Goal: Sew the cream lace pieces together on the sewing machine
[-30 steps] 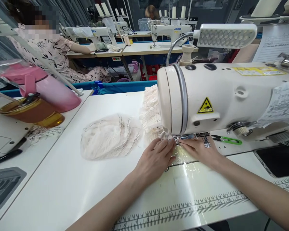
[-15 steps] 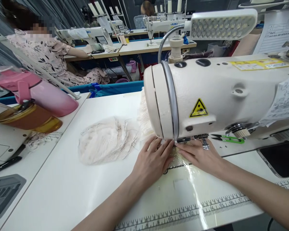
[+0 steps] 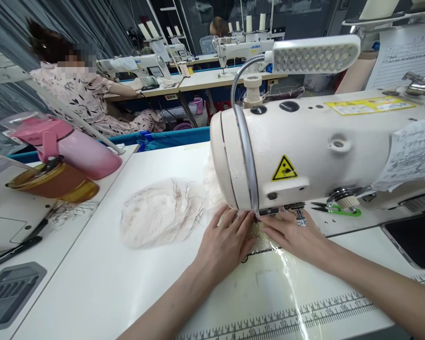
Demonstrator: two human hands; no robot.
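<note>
My left hand (image 3: 226, 241) lies flat, fingers stretched out, on a small piece of pale lace (image 3: 258, 234) under the head of the white sewing machine (image 3: 304, 151). My right hand (image 3: 293, 233) presses flat on the same piece from the right, fingertips close to the presser foot (image 3: 269, 212). A stack of cream lace pieces (image 3: 159, 212) with loose threads lies on the white table (image 3: 92, 264) to the left of my left hand. More lace (image 3: 209, 182) is piled behind the machine head.
A pink flask (image 3: 74, 146) and an amber container (image 3: 53, 182) stand at the left. Green thread snips (image 3: 336, 209) lie under the machine arm. A ruler strip (image 3: 286, 318) runs along the table's front edge. A person in a patterned top (image 3: 81, 99) sits at another machine behind.
My view has shifted closer to the machine, whose head now hides more of the needle area. Both hands stay flat on the lace, drawn slightly nearer to me.
</note>
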